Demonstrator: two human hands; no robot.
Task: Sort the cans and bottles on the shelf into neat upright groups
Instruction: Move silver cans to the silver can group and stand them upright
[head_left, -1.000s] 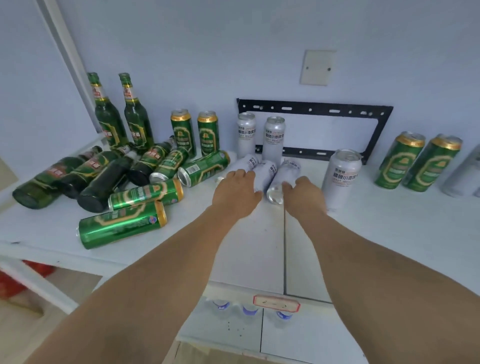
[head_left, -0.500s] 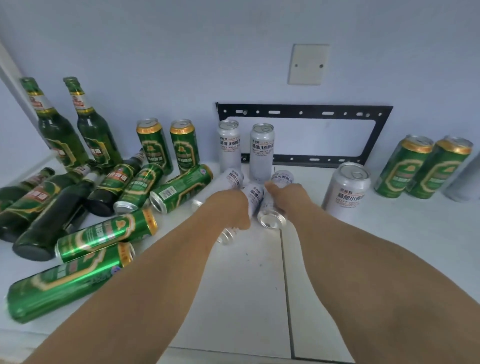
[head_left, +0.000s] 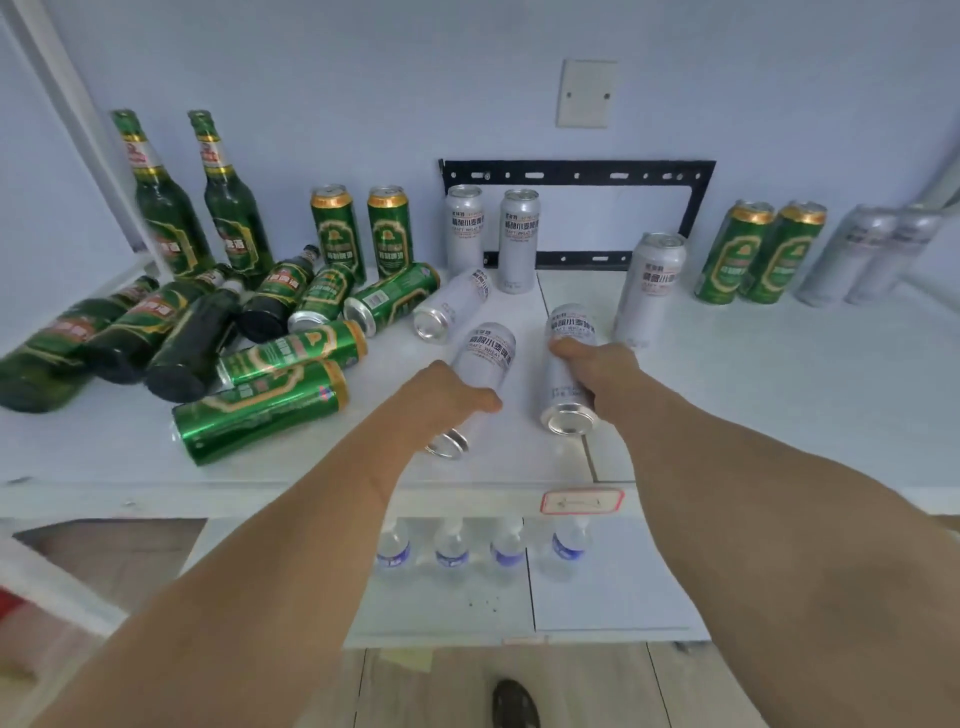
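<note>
My left hand (head_left: 447, 402) grips a white can (head_left: 485, 364) lying on its side at the middle of the white shelf (head_left: 779, 405). My right hand (head_left: 602, 371) grips a second white can (head_left: 569, 374), also on its side, bottom end toward me. A third white can (head_left: 452, 306) lies loose behind them. Two white cans (head_left: 491, 234) stand upright at the back and another (head_left: 649, 288) stands to the right. On the left, several green cans (head_left: 260, 410) and green bottles (head_left: 130, 332) lie tipped over; two bottles (head_left: 197, 192) and two green cans (head_left: 361, 228) stand upright.
Two upright green cans (head_left: 761, 252) and two white cans (head_left: 872, 254) stand at the far right. A black metal bracket (head_left: 576, 171) leans on the back wall. Water bottles (head_left: 480, 551) stand on the lower shelf below the front edge. A shoe (head_left: 514, 704) shows on the floor.
Both hands closed on a lying white can each and drew the two cans toward the front edge, away from the third lying can. The camera pulled back and tilted down.
</note>
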